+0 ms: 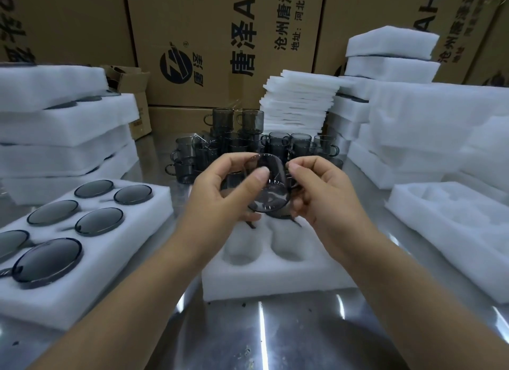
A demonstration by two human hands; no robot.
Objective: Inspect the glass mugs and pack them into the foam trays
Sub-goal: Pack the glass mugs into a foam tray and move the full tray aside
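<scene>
Glass mug [268, 187], smoky grey, hangs tilted above the foam tray [275, 270] on the steel table [275, 336]; left hand [225, 193] pinches it, thumb pressed on the glass; right hand [319, 187] curls fingers round its far side; both forearms reach forward.

Light: even, cool, moderately dim, apparently from overhead. White glare streaks on the steel table [264, 328], nearest the camera. Shadows soft, faint. Beyond the table, cardboard boxes [220, 39] lean and bow: wide-angle distortion. Frame corners darken. Overall slightly soft; foam highlights blown out.
</scene>
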